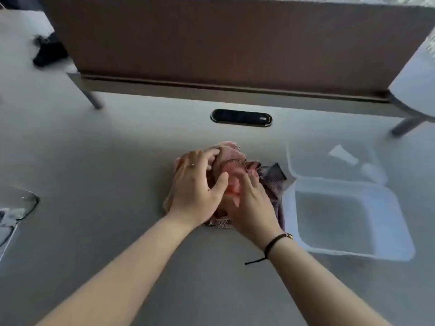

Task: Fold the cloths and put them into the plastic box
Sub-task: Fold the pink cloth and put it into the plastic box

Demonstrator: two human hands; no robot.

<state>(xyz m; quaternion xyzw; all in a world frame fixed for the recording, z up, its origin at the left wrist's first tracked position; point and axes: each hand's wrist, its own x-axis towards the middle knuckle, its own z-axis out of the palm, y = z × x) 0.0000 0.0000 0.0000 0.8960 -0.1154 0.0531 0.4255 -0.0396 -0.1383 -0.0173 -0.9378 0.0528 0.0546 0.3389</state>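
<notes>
Your left hand and right hand press, fingers spread, on crumpled pink and grey cloths, count unclear, mid-table, beside one open, empty plastic box.

- A single view comes from a wide-angle camera worn on the person's head, looking forward and steeply down over both bare forearms.
- It sits close: the left hand and right hand fill the middle of the picture.
- Beyond the hands, the grey matte tabletop runs away to a brown upright divider panel at the top edge.
- Straight edges bow toward the frame's borders, and the picture is slightly blurred.
</notes>
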